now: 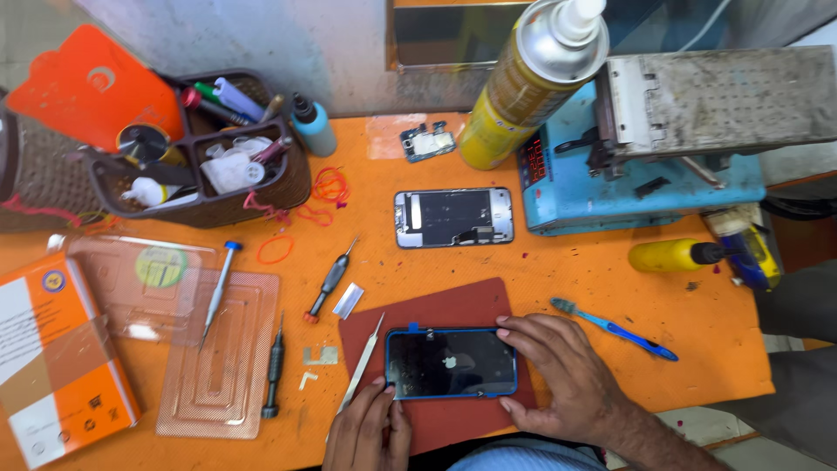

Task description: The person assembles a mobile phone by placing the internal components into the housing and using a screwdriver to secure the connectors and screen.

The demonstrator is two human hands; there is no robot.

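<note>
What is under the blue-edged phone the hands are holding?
The phone lies on a dark red mat on the orange table. The mat's surface directly beneath the phone is covered.
</note>
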